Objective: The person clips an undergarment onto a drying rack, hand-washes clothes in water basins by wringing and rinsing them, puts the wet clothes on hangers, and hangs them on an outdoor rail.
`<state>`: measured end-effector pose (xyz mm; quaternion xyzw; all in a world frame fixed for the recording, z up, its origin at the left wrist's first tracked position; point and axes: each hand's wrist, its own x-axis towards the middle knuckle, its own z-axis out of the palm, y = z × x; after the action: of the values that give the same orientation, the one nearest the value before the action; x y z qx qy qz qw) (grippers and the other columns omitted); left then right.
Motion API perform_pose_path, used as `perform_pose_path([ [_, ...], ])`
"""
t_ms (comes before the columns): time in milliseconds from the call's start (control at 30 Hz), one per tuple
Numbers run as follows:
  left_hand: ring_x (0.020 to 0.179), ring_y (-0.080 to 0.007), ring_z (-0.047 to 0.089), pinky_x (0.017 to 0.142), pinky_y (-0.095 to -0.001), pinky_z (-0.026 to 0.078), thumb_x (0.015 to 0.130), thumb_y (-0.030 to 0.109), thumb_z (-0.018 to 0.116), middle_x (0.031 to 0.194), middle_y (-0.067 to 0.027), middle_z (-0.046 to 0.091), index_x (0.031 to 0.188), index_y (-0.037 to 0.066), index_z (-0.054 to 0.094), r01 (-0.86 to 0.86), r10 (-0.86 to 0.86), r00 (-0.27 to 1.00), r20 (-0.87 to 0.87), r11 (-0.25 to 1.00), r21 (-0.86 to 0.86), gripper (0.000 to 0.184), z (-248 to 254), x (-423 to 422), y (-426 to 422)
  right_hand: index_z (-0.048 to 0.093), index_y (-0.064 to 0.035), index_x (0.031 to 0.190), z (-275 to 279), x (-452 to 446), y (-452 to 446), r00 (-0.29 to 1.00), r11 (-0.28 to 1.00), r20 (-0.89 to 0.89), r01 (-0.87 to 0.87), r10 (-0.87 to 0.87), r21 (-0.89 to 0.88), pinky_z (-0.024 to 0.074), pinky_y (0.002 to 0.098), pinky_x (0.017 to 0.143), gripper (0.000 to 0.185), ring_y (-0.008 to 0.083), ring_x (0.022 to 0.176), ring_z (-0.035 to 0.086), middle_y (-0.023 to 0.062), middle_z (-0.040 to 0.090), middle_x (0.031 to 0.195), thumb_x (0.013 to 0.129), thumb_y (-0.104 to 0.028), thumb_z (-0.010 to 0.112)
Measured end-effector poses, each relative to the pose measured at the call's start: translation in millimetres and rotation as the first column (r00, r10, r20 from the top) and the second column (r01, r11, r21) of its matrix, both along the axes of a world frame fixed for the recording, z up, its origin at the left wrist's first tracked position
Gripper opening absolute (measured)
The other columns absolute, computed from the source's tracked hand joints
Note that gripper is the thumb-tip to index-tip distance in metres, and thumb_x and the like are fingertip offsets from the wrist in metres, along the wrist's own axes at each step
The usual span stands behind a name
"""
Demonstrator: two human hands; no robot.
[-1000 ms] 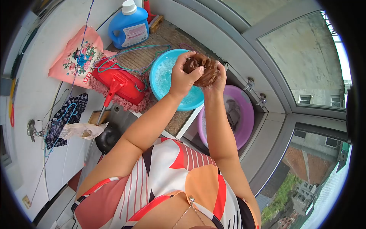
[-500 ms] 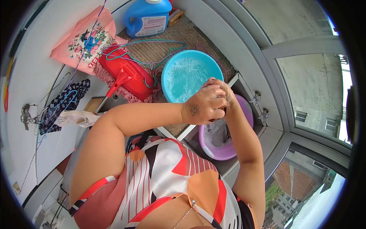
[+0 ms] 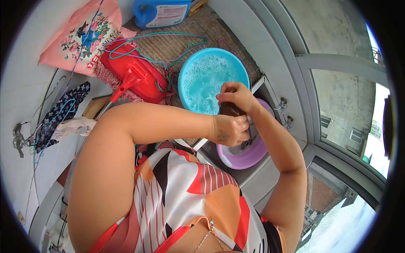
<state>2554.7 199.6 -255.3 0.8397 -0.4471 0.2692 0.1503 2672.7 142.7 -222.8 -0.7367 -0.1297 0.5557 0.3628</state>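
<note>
A wet dark brown cloth (image 3: 231,109) is stretched between my two hands, its exact kind unclear. My left hand (image 3: 232,129) is closed in a fist on the lower end, with the tattooed back of the hand facing up. Higher up, my right hand (image 3: 238,98) grips the other end between thumb and fingers. Both are over the gap between a turquoise basin (image 3: 182,86) of sudsy water and a purple basin (image 3: 244,162). Dark wet fabric lies in the purple basin, partly hidden by my left hand and right forearm.
Left of the turquoise basin are a red mop head (image 3: 145,84) and tangled hangers (image 3: 198,43). Behind stand a blue detergent jug (image 3: 143,17) and a pink floral bag (image 3: 63,50). Taps (image 3: 282,104) stick out from the right wall, beside windows.
My hands were clasped together, hiding the cloth. They have moved apart, the left lower and the right above, and the brown cloth shows between them. The view has shifted slightly.
</note>
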Motion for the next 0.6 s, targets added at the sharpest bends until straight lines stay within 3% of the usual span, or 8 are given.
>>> perform_pose_path([
  [33,0.081,-0.0239,0.059,0.081,-0.0403,0.046,0.063,0.027,0.058,0.078,0.0000,0.056,0.067,0.012,0.059,0.022,-0.022,0.997,0.072,1.000,-0.005,0.016,-3,2,0,0.058,-0.0021,0.071,-3,-2,1,0.996,0.999,0.080,-0.029,0.031,-0.033,0.0474,0.0278,0.061,0.016,0.0150,0.065,0.061,0.0069,0.063,0.068,0.072,-0.013,0.070],
  [133,0.085,-0.0250,0.059,0.086,-0.0443,0.043,0.066,0.029,0.056,0.080,-0.0012,0.058,0.069,0.012,0.061,-0.092,0.086,0.993,0.080,0.993,0.068,0.018,-36,0,-21,0.059,-0.0016,0.070,-25,-5,0,0.983,0.996,0.170,-0.062,0.071,-0.059,0.0467,0.0278,0.060,0.017,0.0144,0.063,0.060,0.0076,0.063,0.066,0.073,-0.015,0.069],
  [400,0.102,-0.0300,0.057,0.093,-0.0504,0.037,0.074,0.031,0.055,0.102,-0.0039,0.064,0.092,0.016,0.072,-0.072,0.014,0.992,0.123,0.872,0.484,0.029,-57,3,-37,0.065,-0.0021,0.072,-44,-15,6,0.880,0.945,0.400,-0.141,0.256,-0.294,0.0483,0.0331,0.063,0.026,0.0205,0.062,0.062,0.0098,0.065,0.066,0.076,-0.028,0.064],
  [533,0.111,-0.0307,0.053,0.096,-0.0508,0.035,0.078,0.031,0.054,0.115,-0.0060,0.062,0.099,0.017,0.072,-0.046,0.003,0.997,0.074,0.810,0.585,0.031,-60,10,-36,0.066,-0.0029,0.074,-56,-13,5,0.854,0.954,0.483,-0.047,0.192,-0.295,0.0490,0.0353,0.065,0.029,0.0226,0.064,0.063,0.0101,0.065,0.066,0.078,-0.031,0.063],
  [600,0.109,-0.0292,0.055,0.093,-0.0513,0.038,0.080,0.029,0.052,0.111,-0.0051,0.064,0.100,0.015,0.071,-0.076,-0.006,0.990,0.140,0.817,0.571,0.031,-75,15,-41,0.066,-0.0034,0.075,-58,-10,8,0.841,0.952,0.509,-0.020,0.181,-0.305,0.0492,0.0357,0.066,0.029,0.0232,0.064,0.063,0.0103,0.065,0.066,0.079,-0.032,0.062],
])
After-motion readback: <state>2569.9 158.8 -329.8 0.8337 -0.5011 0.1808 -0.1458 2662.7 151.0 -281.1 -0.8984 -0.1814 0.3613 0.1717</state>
